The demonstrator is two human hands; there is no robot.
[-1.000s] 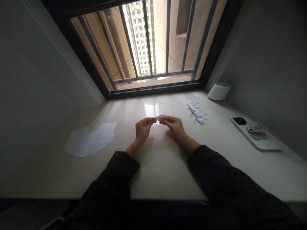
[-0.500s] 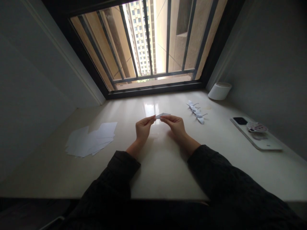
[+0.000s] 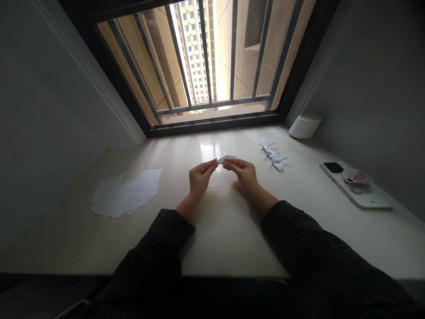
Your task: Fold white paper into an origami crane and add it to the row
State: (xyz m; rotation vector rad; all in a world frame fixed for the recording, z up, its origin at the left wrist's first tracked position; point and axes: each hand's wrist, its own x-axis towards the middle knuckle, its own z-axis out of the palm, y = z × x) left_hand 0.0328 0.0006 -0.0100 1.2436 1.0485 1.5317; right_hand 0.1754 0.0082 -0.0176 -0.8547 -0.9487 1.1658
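Observation:
A small folded piece of white paper (image 3: 226,158) is held just above the pale tabletop (image 3: 226,230) in the middle of the view. My left hand (image 3: 200,177) pinches its left end with thumb and fingertips. My right hand (image 3: 244,173) pinches its right side, fingers curled under it. Both dark sleeves reach in from the bottom edge. The paper's underside is hidden by my fingers.
A loose fan of white paper sheets (image 3: 124,193) lies at the left. Several folded paper figures (image 3: 272,154) sit at the right rear. A white cylinder (image 3: 304,126) lies in the far right corner. A phone (image 3: 355,190) with a round sticker rests at the right. A barred window (image 3: 212,62) is behind.
The folded paper has risen slightly and shows more of its flat face between my fingertips. Both hands stayed nearly in place.

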